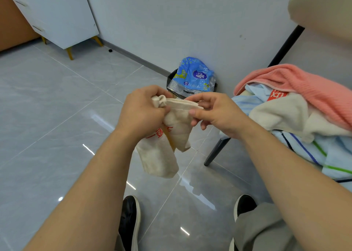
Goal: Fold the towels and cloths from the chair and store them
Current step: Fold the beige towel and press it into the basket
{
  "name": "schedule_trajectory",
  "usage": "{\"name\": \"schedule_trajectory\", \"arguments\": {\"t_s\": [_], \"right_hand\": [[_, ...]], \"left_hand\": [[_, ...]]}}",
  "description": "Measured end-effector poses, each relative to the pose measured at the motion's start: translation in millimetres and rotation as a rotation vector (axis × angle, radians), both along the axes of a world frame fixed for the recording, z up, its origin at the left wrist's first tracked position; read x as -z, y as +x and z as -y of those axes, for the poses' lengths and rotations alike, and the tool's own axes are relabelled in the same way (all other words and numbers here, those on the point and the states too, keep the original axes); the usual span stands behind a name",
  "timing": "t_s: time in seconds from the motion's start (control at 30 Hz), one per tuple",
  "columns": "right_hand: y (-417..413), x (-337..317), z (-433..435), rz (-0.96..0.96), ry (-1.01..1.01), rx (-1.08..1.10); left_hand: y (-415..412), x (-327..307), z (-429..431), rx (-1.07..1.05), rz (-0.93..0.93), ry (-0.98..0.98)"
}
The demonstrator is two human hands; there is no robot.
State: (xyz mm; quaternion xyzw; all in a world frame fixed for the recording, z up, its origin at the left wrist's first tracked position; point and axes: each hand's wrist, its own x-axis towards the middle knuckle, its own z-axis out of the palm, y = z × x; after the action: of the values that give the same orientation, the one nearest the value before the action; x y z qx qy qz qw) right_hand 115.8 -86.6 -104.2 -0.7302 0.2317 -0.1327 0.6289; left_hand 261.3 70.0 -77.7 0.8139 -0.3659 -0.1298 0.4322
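A small cream cloth (pixel 162 155) with red print hangs in front of me above the floor. My left hand (pixel 142 111) grips its bunched upper corner. My right hand (pixel 215 110) pinches the cloth's top edge a little to the right. At the right, the chair (pixel 219 148) with black legs carries a pile: a pink towel (pixel 304 90) on top, a cream towel (pixel 282 113) with a red patch below it, and a light blue striped towel (pixel 327 151) underneath.
A black bin (pixel 171 79) with a blue plastic pack (pixel 196 75) in it stands against the wall behind the cloth. A white cabinet (pixel 57 14) on gold legs stands at the far left. My shoes (pixel 130 218) are on the glossy grey tiles below.
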Motion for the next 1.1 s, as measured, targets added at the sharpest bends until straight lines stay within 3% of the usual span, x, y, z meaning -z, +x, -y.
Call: {"name": "schedule_trajectory", "arguments": {"t_s": [0.27, 0.7, 1.1], "right_hand": [[-0.9, -6.2, -3.8, 0.049, -0.069, 0.053], [-2.1, -10.6, -6.5, -0.112, -0.273, 0.176], [-13.9, -29.3, 10.9, -0.19, -0.315, 0.155]], "left_hand": [[1.5, -0.7, -0.3, -0.037, -0.047, -0.022], [5.1, -0.3, -0.3, -0.131, -0.013, -0.004], [23.3, -11.7, -15.0, -0.133, 0.008, 0.085]]}}
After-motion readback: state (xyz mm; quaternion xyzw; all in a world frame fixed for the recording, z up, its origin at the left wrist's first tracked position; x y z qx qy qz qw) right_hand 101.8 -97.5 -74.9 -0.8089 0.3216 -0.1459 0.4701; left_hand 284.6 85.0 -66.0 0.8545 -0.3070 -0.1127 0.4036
